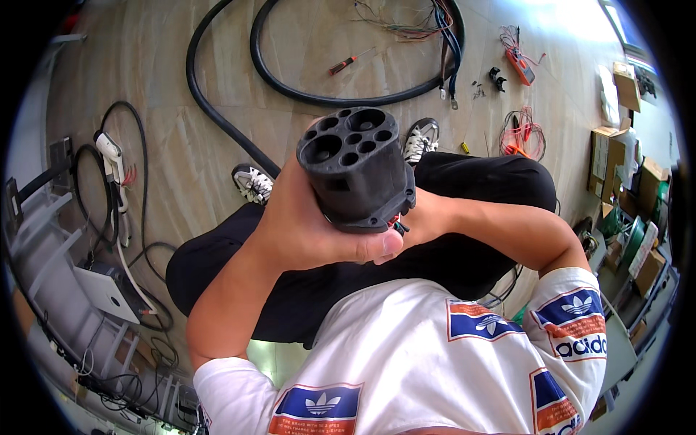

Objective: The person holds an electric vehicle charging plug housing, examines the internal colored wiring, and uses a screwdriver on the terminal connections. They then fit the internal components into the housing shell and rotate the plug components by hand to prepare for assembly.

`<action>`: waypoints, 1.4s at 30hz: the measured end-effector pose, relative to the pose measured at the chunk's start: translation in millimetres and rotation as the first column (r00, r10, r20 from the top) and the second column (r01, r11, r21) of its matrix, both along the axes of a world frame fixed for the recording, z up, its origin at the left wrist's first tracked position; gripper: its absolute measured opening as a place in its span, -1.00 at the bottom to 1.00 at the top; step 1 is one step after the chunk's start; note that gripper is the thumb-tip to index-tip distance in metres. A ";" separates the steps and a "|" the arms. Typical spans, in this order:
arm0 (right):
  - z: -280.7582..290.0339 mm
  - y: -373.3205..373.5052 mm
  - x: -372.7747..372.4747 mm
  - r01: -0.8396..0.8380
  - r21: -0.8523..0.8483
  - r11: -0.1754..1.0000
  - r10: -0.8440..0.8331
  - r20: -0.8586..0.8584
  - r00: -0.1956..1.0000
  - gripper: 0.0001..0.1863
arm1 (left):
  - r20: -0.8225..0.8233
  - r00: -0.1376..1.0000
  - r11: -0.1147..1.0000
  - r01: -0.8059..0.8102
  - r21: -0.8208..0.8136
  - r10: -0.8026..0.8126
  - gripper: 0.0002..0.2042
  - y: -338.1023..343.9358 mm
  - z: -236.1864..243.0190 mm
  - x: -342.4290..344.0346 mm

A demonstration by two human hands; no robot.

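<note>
Held up in front of me is a black charging connector (362, 174), tilted so that its round face with several pin holes of different sizes shows. My left hand (301, 225) is closed round its left side, the thumb lying along the lower edge beneath the flange. Right behind the flange is my right hand (428, 214); the connector covers its fingers, so their grip is hidden. A few thin red and green wires (396, 221) stick out between the connector's back and the hands.
A thick black cable (210, 109) loops across the tiled floor beyond my shoes. A screwdriver (344, 64), a red meter (520, 67) and test leads (520, 134) lie there. At left is a white charging gun (111, 152); boxes (605, 163) stand at right.
</note>
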State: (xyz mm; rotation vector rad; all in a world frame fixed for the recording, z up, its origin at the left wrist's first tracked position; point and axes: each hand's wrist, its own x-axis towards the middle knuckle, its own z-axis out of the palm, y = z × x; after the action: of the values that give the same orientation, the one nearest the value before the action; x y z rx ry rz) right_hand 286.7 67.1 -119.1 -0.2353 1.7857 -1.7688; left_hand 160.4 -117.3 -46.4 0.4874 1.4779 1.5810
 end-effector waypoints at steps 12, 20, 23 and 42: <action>-17.0 18.3 6.9 -0.052 -0.015 0.999 0.050 -0.112 0.992 -0.19 | -0.355 0.935 0.981 0.046 0.191 0.025 0.01 -5.8 -15.9 38.4; -34.6 15.9 15.2 -0.056 0.067 0.996 0.070 -0.230 0.971 -0.23 | -0.427 0.903 0.958 0.084 0.272 0.042 -0.02 -3.0 -23.5 60.9; -40.6 11.4 17.8 -0.068 0.077 0.995 0.084 -0.228 0.970 -0.31 | -0.424 0.906 0.958 0.115 0.261 0.007 -0.03 -6.6 -24.9 63.9; -41.9 2.9 19.4 -0.084 0.119 0.989 0.108 -0.211 0.972 -0.33 | -0.352 0.936 0.952 0.087 0.294 0.023 -0.03 -11.9 -26.0 65.9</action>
State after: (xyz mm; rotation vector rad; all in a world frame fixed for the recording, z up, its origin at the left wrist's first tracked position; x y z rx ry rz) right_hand 306.1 70.1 -161.0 -0.4773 1.9823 -1.6226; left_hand 226.3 -129.2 -72.4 1.0154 1.4747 1.7714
